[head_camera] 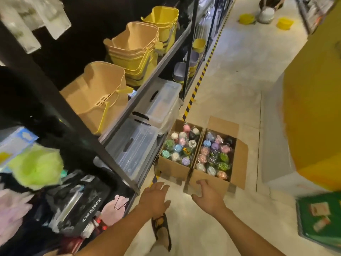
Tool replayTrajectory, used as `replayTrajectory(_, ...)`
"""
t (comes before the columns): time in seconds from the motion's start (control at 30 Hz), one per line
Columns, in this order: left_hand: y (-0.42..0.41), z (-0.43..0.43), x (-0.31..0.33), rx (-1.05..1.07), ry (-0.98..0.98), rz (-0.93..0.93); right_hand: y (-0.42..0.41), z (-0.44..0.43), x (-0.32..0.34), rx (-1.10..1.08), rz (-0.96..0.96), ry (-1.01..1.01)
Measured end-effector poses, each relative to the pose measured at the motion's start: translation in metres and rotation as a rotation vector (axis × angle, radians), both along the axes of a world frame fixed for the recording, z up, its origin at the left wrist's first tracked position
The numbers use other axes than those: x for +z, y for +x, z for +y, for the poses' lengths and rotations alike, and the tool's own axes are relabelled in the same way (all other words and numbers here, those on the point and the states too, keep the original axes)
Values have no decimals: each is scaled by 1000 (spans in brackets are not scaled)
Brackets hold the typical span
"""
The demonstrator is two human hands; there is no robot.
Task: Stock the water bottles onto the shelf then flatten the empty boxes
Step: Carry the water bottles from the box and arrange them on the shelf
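Two open cardboard boxes stand side by side on the floor, the left box and the right box. Both are packed with several wrapped water bottles with pastel lids. My left hand hovers over the floor just short of the left box, fingers relaxed and holding nothing. My right hand reaches toward the near wall of the right box, fingers spread and empty. A dark metal shelf unit runs along the left.
The shelf carries stacked yellow and tan buckets and clear plastic storage bins. Packaged goods fill the near left shelf. A yellow fixture stands on the right. Green packets lie at lower right. Yellow-black tape marks the floor.
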State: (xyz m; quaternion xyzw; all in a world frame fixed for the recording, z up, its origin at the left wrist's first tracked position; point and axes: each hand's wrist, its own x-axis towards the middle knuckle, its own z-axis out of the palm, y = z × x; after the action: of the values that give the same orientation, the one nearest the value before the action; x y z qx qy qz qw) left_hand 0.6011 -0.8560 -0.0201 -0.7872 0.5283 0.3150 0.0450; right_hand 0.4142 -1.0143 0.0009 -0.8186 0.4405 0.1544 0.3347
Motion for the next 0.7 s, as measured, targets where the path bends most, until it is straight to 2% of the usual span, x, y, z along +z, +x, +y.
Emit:
replayTrajectory(0.33, 120, -166, -4, -1, -42, 26, 127, -163, 1, -4, -54, -65)
replayTrajectory(0.5, 164, -246, -22, 63, -33, 22, 179, -257, -23, 61, -51, -72)
replayTrajectory(0.7, 199, -316, -83, 235, -64, 17, 238, -357, -84, 155, -17, -55)
